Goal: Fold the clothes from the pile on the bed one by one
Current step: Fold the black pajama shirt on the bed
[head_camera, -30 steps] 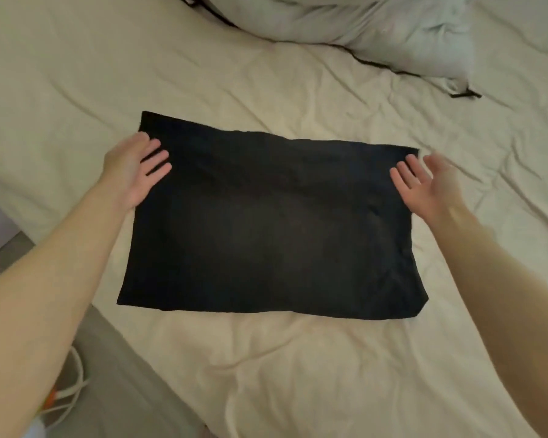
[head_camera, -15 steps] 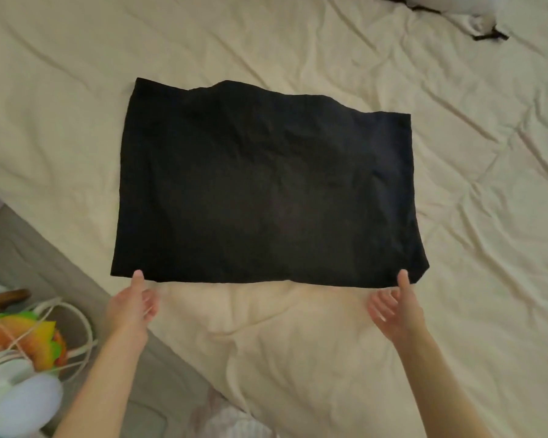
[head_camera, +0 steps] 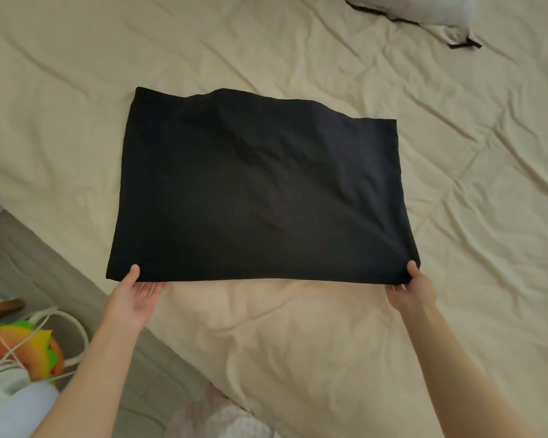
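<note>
Garment (head_camera: 260,191): one black cloth item, already folded at least partway into a rough rectangle, lying flat near the middle of the bed (head_camera: 298,343). Far edge uneven, with a raised hump left of centre; near edge straight and close to the person. Surface shows soft creases across the middle.

Left hand (head_camera: 133,298): at the near left corner of the garment, thumb on top of the cloth, fingers tucked under the edge, pinching that corner.

Right hand (head_camera: 410,289): at the near right corner, thumb on top, fingers beneath, pinching likewise. Cloth puckers slightly toward this grip.

Purpose of hold, as judged: a grip at both near corners keeps the edge taut and level, so it can be carried over to the far edge as one line and the halves meet squarely. The step in hand appears to be a further fold, near side onto far side. The hump along the far edge may need smoothing for a neat result.

Bed covering: cream sheet, heavily wrinkled, bare around the garment.

Pillow (head_camera: 424,7): pale, partly in frame at the far right, with a dark strip at its edge; well apart from the garment.

Floor items (head_camera: 19,358): white cables and an orange and green object at lower left, beside the bed, not involved.

Clothes pile: not visible.
</note>
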The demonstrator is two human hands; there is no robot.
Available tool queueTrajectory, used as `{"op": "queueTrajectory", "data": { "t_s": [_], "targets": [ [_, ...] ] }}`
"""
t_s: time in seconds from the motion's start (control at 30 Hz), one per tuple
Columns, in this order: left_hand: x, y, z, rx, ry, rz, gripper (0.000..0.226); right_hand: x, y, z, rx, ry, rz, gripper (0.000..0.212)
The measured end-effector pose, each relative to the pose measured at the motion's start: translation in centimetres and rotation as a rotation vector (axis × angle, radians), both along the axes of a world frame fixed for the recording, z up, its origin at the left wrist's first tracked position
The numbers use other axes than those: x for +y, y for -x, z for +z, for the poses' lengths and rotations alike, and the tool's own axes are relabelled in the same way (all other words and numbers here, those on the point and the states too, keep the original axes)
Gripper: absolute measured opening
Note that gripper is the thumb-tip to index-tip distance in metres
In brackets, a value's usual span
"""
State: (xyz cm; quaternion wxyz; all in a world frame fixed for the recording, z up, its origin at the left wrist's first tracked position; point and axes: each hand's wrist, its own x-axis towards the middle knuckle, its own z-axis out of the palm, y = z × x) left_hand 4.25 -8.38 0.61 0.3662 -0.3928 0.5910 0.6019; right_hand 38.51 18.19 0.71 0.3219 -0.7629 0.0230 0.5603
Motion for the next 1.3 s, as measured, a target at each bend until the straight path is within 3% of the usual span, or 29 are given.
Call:
{"op": "queueTrajectory", "data": {
  "t_s": [0.07,0.13,0.23,0.33,0.4,0.47,0.53,0.63,0.7,0.77,0.83,0.9,1.0,1.13,1.2,1.3],
  "targets": [
    [0.0,0.2,0.0,-0.023,-0.003,0.006,0.027,-0.2,0.3,-0.2,-0.173,0.015,0.123,0.027],
    [0.2,0.4,0.2,-0.016,0.002,0.004,0.03,-1.0,0.8,-0.2,-0.535,-0.045,0.392,0.039],
    [1.2,-0.6,0.9,0.115,0.076,-0.004,0.032,-3.3,1.9,-0.1,-0.946,-0.434,1.013,0.046],
    [2.9,-2.6,2.6,0.333,0.176,0.008,0.023,-6.4,3.8,-0.6,-0.962,-0.789,1.547,0.042],
    [4.8,-3.7,3.8,0.483,0.225,-0.013,0.009,-8.3,5.5,-0.5,-0.825,-0.845,1.861,0.049],
    [7.1,-4.5,4.9,0.688,0.276,-0.116,0.014,-9.2,6.8,-0.4,-0.675,-0.748,1.997,0.054],
    [9.9,-5.9,6.1,0.934,0.282,-0.264,0.017,-8.9,7.6,0.1,-0.422,-0.503,1.811,0.047],
    [14.7,-10.2,7.6,1.179,0.202,-0.52,0.012,-6.6,7.7,3.1,0.16,-0.186,0.995,0.045],
    [17.8,-14.1,8.5,1.274,0.139,-0.796,0.02,-4.4,5.9,4.5,0.357,-0.221,0.681,0.056],
    [19.8,-18.1,7.9,1.351,-0.014,-1.139,0.019,-2.1,3.5,5.6,0.421,-0.288,0.475,0.06],
    [20.7,-21.4,6.2,1.396,-0.197,-1.448,0.022,-0.2,1.5,5.7,0.377,-0.292,0.469,0.062],
    [20.4,-23.0,3.7,1.529,-0.232,-1.625,0.024,0.8,0.6,5.1,0.313,-0.222,0.559,0.065],
    [17.0,-21.9,1.6,1.623,0.05,-1.691,0.042,1.8,0.8,3.2,0.213,-0.107,0.664,0.048],
    [11.5,-17.9,0.1,1.387,0.464,-1.627,0.079,3.2,2.0,1.5,0.065,0.039,0.699,0.058],
    [10.7,-16.5,-0.3,1.239,0.508,-1.625,0.086,3.8,2.7,1.5,0.039,0.075,0.716,0.057],
    [11.1,-15.9,-0.5,1.087,0.456,-1.571,0.084,4.3,2.5,2.2,-0.058,-0.004,0.751,0.04]
  ]
}}
